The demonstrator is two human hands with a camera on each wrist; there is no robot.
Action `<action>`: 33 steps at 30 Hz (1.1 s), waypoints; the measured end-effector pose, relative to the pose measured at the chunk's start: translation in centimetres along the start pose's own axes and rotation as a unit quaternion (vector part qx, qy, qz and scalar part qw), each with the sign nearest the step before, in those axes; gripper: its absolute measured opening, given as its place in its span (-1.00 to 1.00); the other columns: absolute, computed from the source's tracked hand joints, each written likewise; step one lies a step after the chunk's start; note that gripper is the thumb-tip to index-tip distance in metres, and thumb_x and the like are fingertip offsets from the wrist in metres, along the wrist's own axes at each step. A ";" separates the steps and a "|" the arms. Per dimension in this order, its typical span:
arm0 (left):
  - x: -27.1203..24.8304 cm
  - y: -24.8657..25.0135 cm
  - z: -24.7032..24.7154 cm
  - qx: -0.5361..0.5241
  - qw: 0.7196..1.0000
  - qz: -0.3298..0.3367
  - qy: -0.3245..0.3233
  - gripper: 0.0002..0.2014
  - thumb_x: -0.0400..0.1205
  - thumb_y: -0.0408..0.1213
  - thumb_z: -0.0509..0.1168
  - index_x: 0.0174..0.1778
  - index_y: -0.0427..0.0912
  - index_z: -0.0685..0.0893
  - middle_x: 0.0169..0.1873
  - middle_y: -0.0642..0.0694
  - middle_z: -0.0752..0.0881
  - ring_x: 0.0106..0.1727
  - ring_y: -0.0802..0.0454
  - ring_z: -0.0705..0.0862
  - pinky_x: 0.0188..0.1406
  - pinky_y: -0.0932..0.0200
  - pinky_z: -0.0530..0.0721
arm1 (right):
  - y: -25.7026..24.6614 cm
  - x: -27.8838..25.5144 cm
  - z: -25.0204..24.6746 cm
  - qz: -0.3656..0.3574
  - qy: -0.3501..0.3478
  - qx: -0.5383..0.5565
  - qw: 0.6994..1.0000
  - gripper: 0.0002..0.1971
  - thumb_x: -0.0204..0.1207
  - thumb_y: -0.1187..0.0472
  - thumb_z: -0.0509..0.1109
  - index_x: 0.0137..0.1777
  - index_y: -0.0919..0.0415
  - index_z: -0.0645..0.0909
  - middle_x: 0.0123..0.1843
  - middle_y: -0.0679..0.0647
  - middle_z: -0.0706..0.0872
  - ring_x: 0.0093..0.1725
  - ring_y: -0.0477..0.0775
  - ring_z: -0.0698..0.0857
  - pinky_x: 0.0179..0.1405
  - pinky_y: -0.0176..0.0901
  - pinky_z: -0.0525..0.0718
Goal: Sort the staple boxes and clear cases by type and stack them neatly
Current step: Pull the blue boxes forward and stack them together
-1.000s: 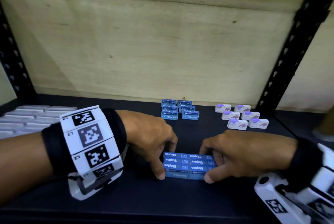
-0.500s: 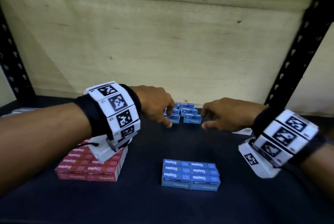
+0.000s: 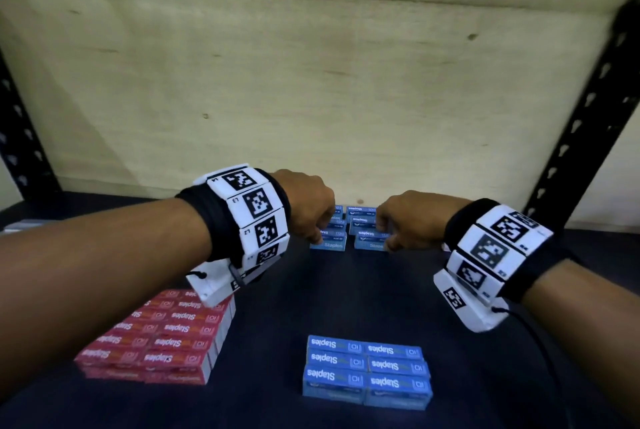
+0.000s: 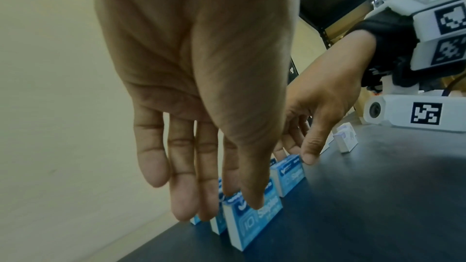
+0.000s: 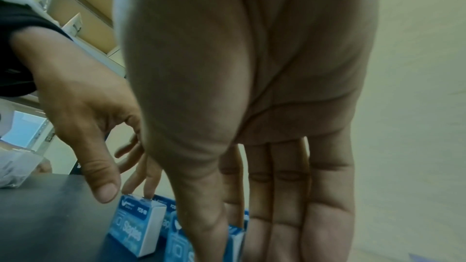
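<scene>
Backdrop: plywood panel [image 3: 311,89] between black uprights.
Shelf [image 3: 277,342]: dark; red boxes [image 3: 156,335] front left, blue stack [image 3: 367,371] front centre, upright blue boxes [image 3: 349,229] at back edge.
Left hand [image 3: 308,207]: fingers extended, thumb touching one upright box.
Right hand [image 3: 408,221]: fingers extended, thumb against another.

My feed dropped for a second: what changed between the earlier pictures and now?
Both hands let go of the near flat stack of blue staple boxes and reached to the upright blue staple boxes at the back. The left hand now touches the left column, the right hand the right column, fingers extended. The near blue stack stayed put; the red staple-box stack has not moved since it came into view.
</scene>
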State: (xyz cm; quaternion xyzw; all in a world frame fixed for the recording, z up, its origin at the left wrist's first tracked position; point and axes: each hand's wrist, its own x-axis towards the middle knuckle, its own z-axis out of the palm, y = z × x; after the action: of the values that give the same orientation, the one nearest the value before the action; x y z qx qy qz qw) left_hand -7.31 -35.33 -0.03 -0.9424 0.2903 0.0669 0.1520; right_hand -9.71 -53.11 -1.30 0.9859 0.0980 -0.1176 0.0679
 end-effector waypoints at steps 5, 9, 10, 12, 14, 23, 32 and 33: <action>0.7 0.6 -0.1 0.010 1.000 -0.003 -0.011 -0.70 0.63 -0.07 0.40 0.25 -0.06 0.69 0.17 -0.07 0.68 -0.07 -0.04 0.57 -0.16 0.12 0.49 | -0.1 0.6 0.0 0.000 0.000 0.004 1.000 -0.69 0.61 0.15 0.45 0.28 0.29 0.66 0.23 0.22 0.74 0.01 0.20 0.69 -0.12 -0.17 0.48; 0.3 0.7 -0.3 0.021 1.000 0.004 -0.019 -0.73 0.64 -0.07 0.39 0.22 -0.07 0.71 0.13 -0.04 0.71 -0.08 -0.04 0.60 -0.16 0.11 0.54 | 0.1 0.2 -0.1 -0.015 0.008 0.008 1.000 -0.81 0.58 0.13 0.48 0.07 0.24 0.65 -0.09 0.07 0.71 -0.11 0.08 0.60 -0.14 -0.18 0.49; 0.1 0.6 -0.3 0.017 1.000 0.008 -0.019 -0.74 0.64 -0.07 0.38 0.21 -0.06 0.71 0.12 -0.03 0.72 -0.08 -0.03 0.61 -0.16 0.13 0.53 | 0.2 -0.2 -0.2 -0.018 0.011 0.007 1.000 -0.86 0.58 0.12 0.48 0.02 0.14 0.63 -0.18 -0.04 0.64 -0.11 0.06 0.60 -0.15 -0.18 0.50; -0.6 0.4 -0.3 0.002 1.000 0.017 -0.023 -0.76 0.65 -0.06 0.38 0.18 -0.05 0.71 0.06 0.02 0.73 -0.10 0.03 0.60 -0.20 0.17 0.51 | 0.1 -1.1 -0.2 -0.029 0.015 0.010 0.999 -0.90 0.58 0.11 0.47 -0.03 0.06 0.61 -0.23 -0.11 0.60 -0.14 0.03 0.61 -0.21 -0.18 0.50; -1.4 0.4 -0.3 -0.028 0.999 0.031 -0.035 -0.79 0.64 -0.06 0.38 0.13 -0.03 0.71 -0.10 0.10 0.70 -0.18 0.13 0.58 -0.22 0.22 0.50 | 0.0 -2.4 -0.2 -0.039 0.011 0.022 0.999 -0.92 0.57 0.09 0.47 -0.03 0.02 0.62 -0.17 -0.09 0.66 -0.13 0.01 0.64 -0.19 -0.21 0.52; -6.3 1.2 0.7 -0.097 0.988 0.085 -0.082 -0.83 0.58 -0.05 0.43 0.06 0.06 0.73 -0.36 0.26 0.62 -0.27 0.28 0.59 -0.01 0.21 0.67 | -1.3 -8.5 1.8 -0.082 0.001 0.053 0.995 -0.94 0.56 0.00 0.44 -0.10 -0.09 0.62 -0.30 -0.21 0.67 -0.36 -0.30 0.57 -0.26 -0.37 0.54; -9.1 2.0 1.6 -0.095 0.986 0.109 -0.079 -0.88 0.61 -0.02 0.40 0.00 0.09 0.71 -0.34 0.25 0.63 -0.32 0.30 0.58 -0.27 0.32 0.57 | -1.5 -11.9 2.8 -0.067 -0.028 0.088 0.993 -0.88 0.60 -0.02 0.41 0.04 -0.05 0.68 -0.21 -0.19 0.78 -0.33 -0.28 0.63 -0.28 -0.43 0.55; -9.2 2.2 1.6 -0.097 0.986 0.111 -0.079 -0.90 0.61 -0.03 0.40 -0.02 0.10 0.71 -0.33 0.25 0.64 -0.28 0.28 0.61 -0.22 0.29 0.61 | -1.4 -12.1 2.9 -0.064 -0.031 0.093 0.993 -0.87 0.60 -0.03 0.40 0.05 -0.06 0.69 -0.20 -0.21 0.78 -0.31 -0.29 0.63 -0.28 -0.44 0.55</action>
State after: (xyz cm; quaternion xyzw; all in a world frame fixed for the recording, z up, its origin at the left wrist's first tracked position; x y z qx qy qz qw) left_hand -16.21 -31.64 -0.14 -0.9065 0.3721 0.1855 0.0736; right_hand -22.14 -54.31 -1.29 0.9756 0.1472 -0.1604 -0.0290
